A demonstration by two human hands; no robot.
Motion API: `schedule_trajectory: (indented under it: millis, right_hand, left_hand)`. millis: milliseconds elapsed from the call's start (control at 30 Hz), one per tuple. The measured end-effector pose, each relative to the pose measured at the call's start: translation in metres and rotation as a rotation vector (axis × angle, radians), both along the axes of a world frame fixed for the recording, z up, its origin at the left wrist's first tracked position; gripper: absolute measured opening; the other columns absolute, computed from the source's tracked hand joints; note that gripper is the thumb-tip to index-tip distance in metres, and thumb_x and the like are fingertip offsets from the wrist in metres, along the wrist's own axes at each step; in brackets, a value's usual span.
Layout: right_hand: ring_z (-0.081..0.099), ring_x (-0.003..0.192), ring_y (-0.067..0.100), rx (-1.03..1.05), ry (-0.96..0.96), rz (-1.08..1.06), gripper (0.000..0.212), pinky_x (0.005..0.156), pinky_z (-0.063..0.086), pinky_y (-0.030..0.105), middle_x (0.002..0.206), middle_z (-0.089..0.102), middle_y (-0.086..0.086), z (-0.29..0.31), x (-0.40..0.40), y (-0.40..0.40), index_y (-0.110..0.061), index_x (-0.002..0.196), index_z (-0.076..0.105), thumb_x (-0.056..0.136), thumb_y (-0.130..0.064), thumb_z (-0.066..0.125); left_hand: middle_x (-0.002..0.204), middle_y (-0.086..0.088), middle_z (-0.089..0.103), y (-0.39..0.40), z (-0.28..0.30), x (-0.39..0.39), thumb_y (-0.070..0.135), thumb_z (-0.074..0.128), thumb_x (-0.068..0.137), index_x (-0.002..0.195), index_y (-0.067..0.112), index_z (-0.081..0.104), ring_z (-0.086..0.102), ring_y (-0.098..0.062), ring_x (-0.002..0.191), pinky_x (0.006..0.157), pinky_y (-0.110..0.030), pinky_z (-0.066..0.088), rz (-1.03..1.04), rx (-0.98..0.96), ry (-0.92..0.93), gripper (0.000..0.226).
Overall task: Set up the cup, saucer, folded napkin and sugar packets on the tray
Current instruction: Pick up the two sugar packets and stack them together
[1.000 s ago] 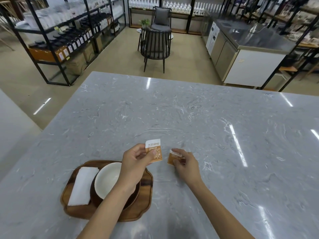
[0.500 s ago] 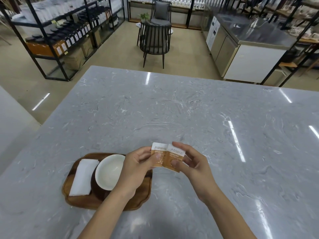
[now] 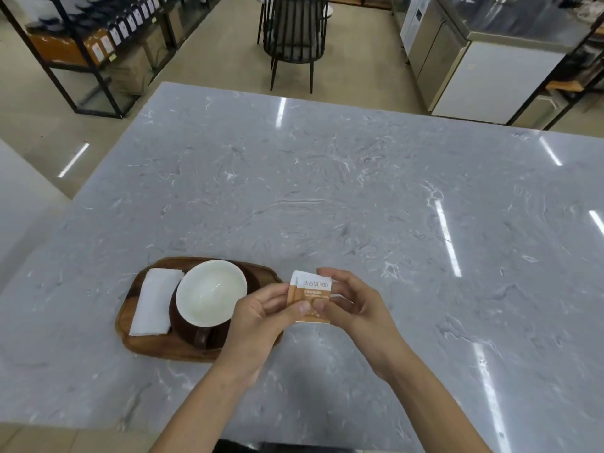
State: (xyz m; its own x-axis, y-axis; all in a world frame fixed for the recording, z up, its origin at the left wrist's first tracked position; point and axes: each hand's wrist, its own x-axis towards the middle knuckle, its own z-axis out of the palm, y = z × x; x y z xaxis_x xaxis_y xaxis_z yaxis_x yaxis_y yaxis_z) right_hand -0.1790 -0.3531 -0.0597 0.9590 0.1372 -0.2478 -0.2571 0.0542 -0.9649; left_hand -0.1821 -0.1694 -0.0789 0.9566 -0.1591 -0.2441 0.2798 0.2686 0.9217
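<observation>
A wooden tray (image 3: 145,349) lies on the grey marble table (image 3: 327,197). On it rests a folded white napkin (image 3: 153,300) at the left, and a dark cup with a white inside (image 3: 210,291) stands on a dark saucer (image 3: 183,333) beside it. Just right of the tray, above the table, my left hand (image 3: 261,318) and my right hand (image 3: 353,302) together pinch orange-and-white sugar packets (image 3: 309,297), stacked one over the other. The lower packet shows only as an edge at the left. My left hand hides the tray's right end.
A black slatted chair (image 3: 294,37) stands on the floor beyond the table's far edge. Black metal shelves with jars (image 3: 98,37) line the left. A steel-topped counter (image 3: 490,60) sits at the back right.
My right hand has brought its packet from the table onto the packet in my left hand. The two packets went from side by side to stacked, and both hands moved slightly nearer me.
</observation>
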Motion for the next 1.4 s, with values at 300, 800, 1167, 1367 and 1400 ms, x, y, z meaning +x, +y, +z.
schedule_trajectory:
  millis: [300,800,1167,1367,1400]
  right_hand:
    - [0.077,0.095,0.025,0.049,0.136,-0.102,0.038,0.08,0.063,0.032,0.103,0.079,0.008,-0.019,-0.013,0.023,-0.02,0.123,0.069,0.088,-0.009,0.078]
    - [0.077,0.08,0.012,-0.195,0.151,-0.131,0.029,0.068,0.062,0.023,0.092,0.079,0.0,-0.067,0.001,0.052,-0.022,0.108,0.072,0.084,-0.008,0.08]
    - [0.074,0.073,0.003,-0.415,-0.003,-0.054,0.031,0.076,0.064,0.036,0.086,0.077,-0.007,-0.076,0.013,0.059,-0.029,0.109,0.068,0.082,-0.034,0.082]
    - [0.077,0.075,0.013,-0.304,0.037,-0.103,0.024,0.077,0.065,0.042,0.079,0.076,-0.005,-0.079,0.006,0.052,-0.022,0.113,0.07,0.09,-0.026,0.075]
    - [0.077,0.074,0.015,-0.284,0.036,-0.103,0.021,0.076,0.066,0.041,0.078,0.076,-0.003,-0.079,0.006,0.052,-0.02,0.111,0.071,0.09,-0.022,0.075]
  left_hand:
    - [0.107,0.001,0.08,0.01,-0.021,-0.029,0.02,0.081,0.084,0.108,0.029,0.077,0.075,-0.016,0.103,0.086,-0.026,0.06,0.159,0.136,0.012,0.026]
    - [0.103,0.021,0.074,0.019,-0.056,-0.07,0.007,0.073,0.089,0.114,0.022,0.077,0.067,0.012,0.096,0.079,0.0,0.048,0.39,0.779,-0.203,0.03]
    - [0.122,0.013,0.066,0.011,-0.065,-0.087,0.027,0.059,0.097,0.124,0.015,0.072,0.06,-0.006,0.12,0.1,-0.014,0.05,0.393,0.944,-0.356,0.033]
    - [0.125,0.002,0.07,0.012,-0.074,-0.093,0.013,0.066,0.095,0.123,0.011,0.072,0.062,-0.012,0.122,0.099,-0.027,0.055,0.392,0.956,-0.356,0.03]
    - [0.125,0.002,0.069,0.012,-0.073,-0.092,0.012,0.067,0.094,0.123,0.011,0.072,0.063,-0.012,0.121,0.099,-0.024,0.054,0.4,0.936,-0.347,0.03]
